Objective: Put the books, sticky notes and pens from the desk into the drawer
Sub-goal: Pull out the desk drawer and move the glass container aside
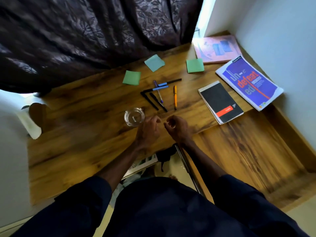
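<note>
- Wooden desk [85,127], seen from above, with every task item lying on its far half.
- Pens: two black pens [153,101] lie side by side, long axes running from far left to near right. Two blue-and-black pens [159,87] lie across them, roughly left to right. A slim purple-tipped pen [158,93] crosses the pile, pointing near to far.
- Orange pen [175,97]: apart from the pile on its right, long axis near to far, dark tip toward the person.
- Sticky notes: left green pad [131,77], pale blue pad [154,62] and right green pad [195,65], spread in an arc beyond the pens, each square and turned at a different angle.
- Black notepad [220,102]: spiral binding at its far end, red band near the front, long axis far left to near right, near corner at the desk edge.
- Blue book [249,83]: orange and dark lettering running sideways, right of the notepad, one corner overhanging the desk.
- Pink book [218,48]: in the far right corner against the white wall [273,31], cover washed out by glare.
- Left hand [148,130] and right hand [177,127]: over the near desk, well short of the pens, fingers loosely curled and gripping nothing; both are motion-blurred.
- Glass ashtray [134,116]: just beside the left hand.
- Dark patterned curtain [85,31]: hides the desk's far left edge.
- Lower wooden panel [248,151]: right of the desk; whether it belongs to a drawer cannot be told.
</note>
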Demonstrator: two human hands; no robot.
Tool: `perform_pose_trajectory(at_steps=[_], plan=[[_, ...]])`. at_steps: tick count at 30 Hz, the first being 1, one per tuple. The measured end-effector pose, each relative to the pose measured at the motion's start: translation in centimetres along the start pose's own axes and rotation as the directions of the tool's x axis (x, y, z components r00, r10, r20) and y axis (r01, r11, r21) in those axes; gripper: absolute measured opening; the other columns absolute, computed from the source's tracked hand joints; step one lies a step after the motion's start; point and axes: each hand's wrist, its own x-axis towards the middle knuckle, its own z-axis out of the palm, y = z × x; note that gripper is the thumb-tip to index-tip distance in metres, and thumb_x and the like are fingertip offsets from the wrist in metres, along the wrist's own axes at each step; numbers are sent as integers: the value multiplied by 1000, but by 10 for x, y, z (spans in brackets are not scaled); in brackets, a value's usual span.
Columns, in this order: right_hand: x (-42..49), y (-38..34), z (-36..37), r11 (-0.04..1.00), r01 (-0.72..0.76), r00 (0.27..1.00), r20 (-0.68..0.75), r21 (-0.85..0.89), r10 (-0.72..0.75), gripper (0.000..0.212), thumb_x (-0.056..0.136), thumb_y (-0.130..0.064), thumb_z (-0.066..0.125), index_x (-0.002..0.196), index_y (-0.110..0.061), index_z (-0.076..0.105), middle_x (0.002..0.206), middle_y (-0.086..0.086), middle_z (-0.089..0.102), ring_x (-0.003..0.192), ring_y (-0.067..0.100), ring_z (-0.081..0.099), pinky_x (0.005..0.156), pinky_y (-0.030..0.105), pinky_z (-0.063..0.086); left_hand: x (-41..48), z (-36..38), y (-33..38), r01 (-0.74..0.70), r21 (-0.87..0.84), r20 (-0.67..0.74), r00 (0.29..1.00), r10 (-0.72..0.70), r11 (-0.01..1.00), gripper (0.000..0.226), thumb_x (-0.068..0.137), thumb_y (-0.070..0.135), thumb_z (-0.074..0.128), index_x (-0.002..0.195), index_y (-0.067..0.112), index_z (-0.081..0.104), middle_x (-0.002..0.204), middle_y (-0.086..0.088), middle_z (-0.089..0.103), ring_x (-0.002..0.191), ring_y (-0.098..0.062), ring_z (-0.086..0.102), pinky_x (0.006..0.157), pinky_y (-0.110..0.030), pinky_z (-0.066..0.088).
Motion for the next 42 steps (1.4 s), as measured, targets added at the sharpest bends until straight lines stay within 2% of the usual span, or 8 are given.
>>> perform_pose_trajectory(at_steps=[10, 17, 21, 25, 28, 32, 38, 42], plan=[[37, -31, 46, 997, -66, 997, 23, -32, 67, 10, 83, -16, 70, 93, -15, 69, 82, -2, 69, 68, 13, 63, 61, 38, 55, 41, -20, -51, 18, -119, -73, 997, -27, 993, 20, 86, 6, 58, 101, 17, 66, 98, 4, 70, 92, -11, 60, 80, -16, 36], [56, -54, 65, 997, -56, 998, 12, -44, 56, 6, 83, -11, 69, 87, -15, 69, 79, -1, 70, 65, 12, 64, 57, 31, 54, 47, -29, -85, 62, -200, -76, 994, -79, 978, 19, 93, 15, 54, 108, 20, 64, 107, 4, 68, 101, -13, 61, 86, -33, 53], [68, -70, 79, 997, -48, 998, 29, -62, 50, 3, 85, -17, 71, 86, -15, 69, 78, -3, 70, 63, 11, 64, 53, 27, 51, 44, -43, -109, 108, -245, -109, 984, -138, 964, 19, 95, 16, 54, 111, 21, 64, 112, 3, 68, 104, -12, 62, 86, -31, 55], [72, -87, 89, 994, -68, 998, 0, -88, 68, 11, 86, -21, 74, 92, -13, 71, 79, -11, 58, 62, 6, 54, 50, 12, 32, 33, -54, -137, 236, -299, -123, 951, -282, 925, 18, 97, 16, 57, 114, 21, 62, 113, 3, 67, 104, -13, 62, 86, -32, 56], [66, -90, 94, 990, -108, 994, -10, -94, 108, 11, 83, -15, 74, 90, -8, 69, 76, -9, 54, 61, 11, 49, 50, 20, 31, 27, -53, -151, 391, -310, -66, 901, -430, 867, 20, 97, 20, 62, 116, 16, 62, 112, -1, 69, 101, -18, 66, 80, -29, 53], [55, -77, 96, 989, -114, 990, 70, -90, 120, 13, 85, -10, 70, 80, -10, 59, 69, -5, 55, 56, 14, 52, 47, 35, 43, 20, -42, -156, 547, -311, 73, 829, -554, 777, 28, 93, 24, 67, 116, 9, 64, 110, -6, 70, 97, -20, 66, 77, -27, 48], [61, -68, 92, 980, -199, 975, 101, -16, 199, 15, 85, -17, 72, 87, -4, 64, 77, 3, 71, 63, 17, 66, 52, 35, 55, 21, -41, -145, 613, -263, 161, 789, -593, 745, 23, 91, 36, 71, 99, 14, 67, 85, 3, 68, 83, -18, 68, 77, -36, 58], [84, -75, 80, 956, -291, 936, 213, 26, 279, 21, 89, -20, 72, 70, -16, 63, 70, -8, 63, 56, 1, 56, 44, 8, 39, 37, -44, -134, 674, -200, 198, 739, -644, 711, 23, 88, 24, 74, 69, 19, 62, 72, 1, 65, 68, -15, 63, 64, -34, 54]])
